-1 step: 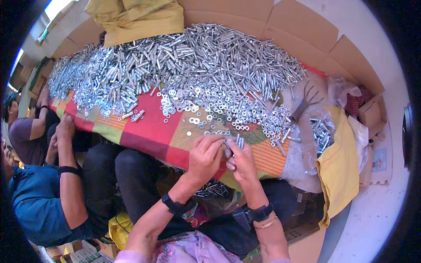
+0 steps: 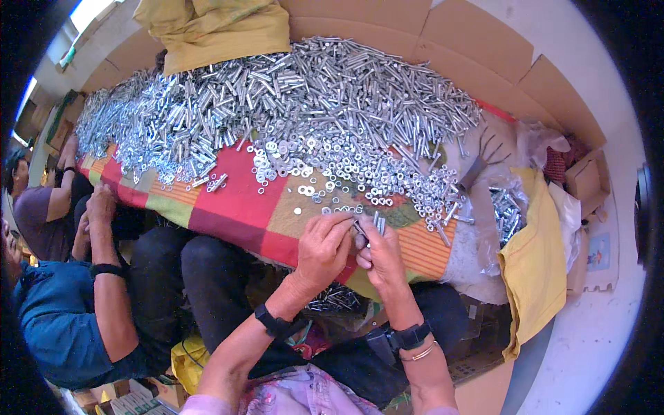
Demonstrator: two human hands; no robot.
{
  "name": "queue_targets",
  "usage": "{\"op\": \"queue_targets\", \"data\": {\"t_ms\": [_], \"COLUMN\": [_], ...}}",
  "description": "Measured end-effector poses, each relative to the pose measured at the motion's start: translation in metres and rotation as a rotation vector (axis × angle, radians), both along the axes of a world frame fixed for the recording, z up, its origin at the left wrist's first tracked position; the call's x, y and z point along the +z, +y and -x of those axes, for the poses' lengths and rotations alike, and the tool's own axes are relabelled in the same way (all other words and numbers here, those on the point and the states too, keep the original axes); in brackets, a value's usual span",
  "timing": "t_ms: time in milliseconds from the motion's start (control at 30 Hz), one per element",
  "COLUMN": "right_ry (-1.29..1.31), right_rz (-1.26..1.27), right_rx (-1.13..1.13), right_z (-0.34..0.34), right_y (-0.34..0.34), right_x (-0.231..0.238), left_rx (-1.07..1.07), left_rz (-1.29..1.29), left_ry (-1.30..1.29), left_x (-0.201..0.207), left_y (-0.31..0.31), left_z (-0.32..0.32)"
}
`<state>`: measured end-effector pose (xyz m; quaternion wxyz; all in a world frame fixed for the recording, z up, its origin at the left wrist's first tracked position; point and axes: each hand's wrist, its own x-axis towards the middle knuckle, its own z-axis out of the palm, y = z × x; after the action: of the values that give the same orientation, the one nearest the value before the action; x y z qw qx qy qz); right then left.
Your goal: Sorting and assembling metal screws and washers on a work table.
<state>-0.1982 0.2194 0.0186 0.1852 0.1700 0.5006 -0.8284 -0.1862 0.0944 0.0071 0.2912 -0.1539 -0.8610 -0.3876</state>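
Note:
Close together over the near edge of the cloth, my two hands meet at their fingertips. My right hand [image 2: 382,254] is closed around a few silvery bolts [image 2: 378,223], whose ends poke up between thumb and fingers. My left hand [image 2: 323,250] is pinched against the end of one piece there; what its fingertips hold is too small and covered to make out. Just beyond the hands lie loose washers [image 2: 309,190] and nuts [image 2: 377,200]. Behind these spreads a large heap of metal bolts and sleeves [image 2: 332,90].
A checked cloth [image 2: 232,211] covers the work surface, with cardboard walls [image 2: 477,41] behind. At right are a small hand rake [image 2: 477,166], a plastic bag of bolts [image 2: 507,214] and a yellow sack [image 2: 532,270]. Two people sit at left, the nearer in a blue shirt [image 2: 62,318].

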Motion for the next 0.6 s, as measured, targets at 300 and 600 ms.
{"op": "queue_targets", "data": {"t_ms": [300,600], "right_ry": [-0.013,-0.077], "right_rz": [0.058,0.136], "right_rx": [-0.123,-0.092], "right_z": [0.003,0.005], "right_y": [0.0,0.006], "right_x": [0.008,0.005], "left_rx": [0.133,0.027], "left_rz": [0.174,0.114], "left_ry": [-0.051,-0.054], "left_x": [-0.011,0.007], "left_y": [-0.012,-0.001], "left_z": [0.054,0.029]}}
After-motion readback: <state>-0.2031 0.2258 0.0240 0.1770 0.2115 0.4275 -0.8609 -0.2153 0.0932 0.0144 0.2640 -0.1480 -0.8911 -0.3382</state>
